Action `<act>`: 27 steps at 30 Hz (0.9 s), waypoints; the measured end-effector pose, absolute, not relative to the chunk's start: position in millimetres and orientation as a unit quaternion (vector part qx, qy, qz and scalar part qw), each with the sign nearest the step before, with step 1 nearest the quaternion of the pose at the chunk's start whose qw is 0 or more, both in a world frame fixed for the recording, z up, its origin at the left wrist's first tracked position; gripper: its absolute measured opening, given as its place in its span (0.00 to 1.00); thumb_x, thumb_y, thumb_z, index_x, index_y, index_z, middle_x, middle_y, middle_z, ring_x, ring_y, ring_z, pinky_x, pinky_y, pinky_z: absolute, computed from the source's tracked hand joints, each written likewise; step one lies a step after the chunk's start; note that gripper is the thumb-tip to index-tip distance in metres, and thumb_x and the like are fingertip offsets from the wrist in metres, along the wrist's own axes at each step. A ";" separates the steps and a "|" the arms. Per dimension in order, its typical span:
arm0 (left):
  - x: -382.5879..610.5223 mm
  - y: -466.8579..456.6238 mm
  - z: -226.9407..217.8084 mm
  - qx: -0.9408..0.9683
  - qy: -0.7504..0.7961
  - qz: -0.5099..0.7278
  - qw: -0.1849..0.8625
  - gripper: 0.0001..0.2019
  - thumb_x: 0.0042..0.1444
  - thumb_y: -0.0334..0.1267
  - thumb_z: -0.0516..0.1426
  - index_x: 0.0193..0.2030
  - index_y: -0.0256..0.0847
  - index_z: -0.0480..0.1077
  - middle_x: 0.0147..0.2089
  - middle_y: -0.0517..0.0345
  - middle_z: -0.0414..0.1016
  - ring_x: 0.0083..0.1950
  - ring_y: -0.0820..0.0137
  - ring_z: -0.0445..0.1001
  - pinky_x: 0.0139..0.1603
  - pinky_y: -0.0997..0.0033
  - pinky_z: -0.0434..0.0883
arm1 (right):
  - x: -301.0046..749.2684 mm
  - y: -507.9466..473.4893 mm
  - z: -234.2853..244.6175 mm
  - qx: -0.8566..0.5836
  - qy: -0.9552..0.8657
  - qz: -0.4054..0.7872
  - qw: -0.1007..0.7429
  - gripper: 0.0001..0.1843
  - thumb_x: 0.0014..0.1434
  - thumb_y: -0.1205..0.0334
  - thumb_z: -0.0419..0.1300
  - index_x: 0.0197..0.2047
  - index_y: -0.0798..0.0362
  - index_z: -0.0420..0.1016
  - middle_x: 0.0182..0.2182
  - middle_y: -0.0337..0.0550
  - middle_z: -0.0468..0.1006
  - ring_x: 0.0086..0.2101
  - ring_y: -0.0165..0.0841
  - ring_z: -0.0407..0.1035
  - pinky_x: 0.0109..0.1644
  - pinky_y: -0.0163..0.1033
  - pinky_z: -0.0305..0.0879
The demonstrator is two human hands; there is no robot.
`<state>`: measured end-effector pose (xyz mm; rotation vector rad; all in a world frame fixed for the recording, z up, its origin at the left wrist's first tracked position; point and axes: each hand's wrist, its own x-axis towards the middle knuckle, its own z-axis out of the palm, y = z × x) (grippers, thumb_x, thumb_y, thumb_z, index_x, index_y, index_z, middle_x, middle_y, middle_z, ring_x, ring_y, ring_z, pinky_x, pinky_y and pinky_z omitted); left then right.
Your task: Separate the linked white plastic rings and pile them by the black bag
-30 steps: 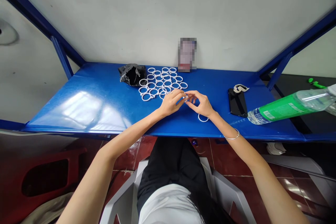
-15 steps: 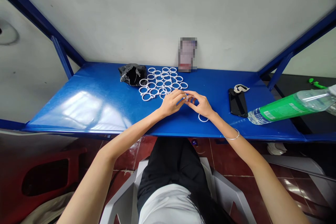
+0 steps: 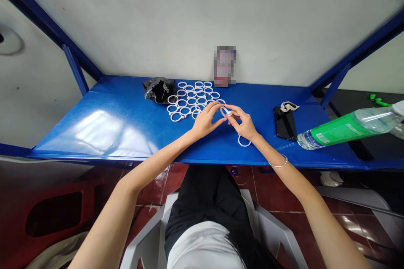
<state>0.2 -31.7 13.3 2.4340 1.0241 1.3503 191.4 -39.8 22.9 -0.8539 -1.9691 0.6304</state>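
My left hand [image 3: 206, 121] and my right hand [image 3: 244, 125] meet over the middle of the blue table [image 3: 120, 126]. Both pinch one small white plastic ring [image 3: 226, 112] between their fingertips, held a little above the surface. Another white ring [image 3: 244, 141] lies flat on the table just under my right wrist. Several more white rings [image 3: 192, 98] are laid out in rows behind my left hand. A crumpled black plastic bag [image 3: 158, 89] sits to the left of those rows.
A black phone [image 3: 285, 123] with a white ring-like piece [image 3: 289, 106] beside it lies at the right. A clear bottle with a green label [image 3: 349, 127] lies on its side at the right edge. A blurred card [image 3: 224, 66] leans on the wall.
Both hands have lifted slightly and the held ring now shows clearly between the fingertips. My left fingers have spread a little. The rings on the table have not moved.
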 end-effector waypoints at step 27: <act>-0.2 -31.2 18.7 0.796 0.288 0.478 0.237 0.13 0.62 0.47 0.56 0.42 0.38 0.72 0.42 0.51 0.77 0.42 0.71 0.76 0.33 0.77 0.74 | 198.3 -39.7 31.6 -0.331 -0.772 0.237 0.489 0.10 0.66 0.58 0.54 0.48 0.49 0.73 0.42 0.44 0.80 0.39 0.34 0.76 0.46 0.42 0.74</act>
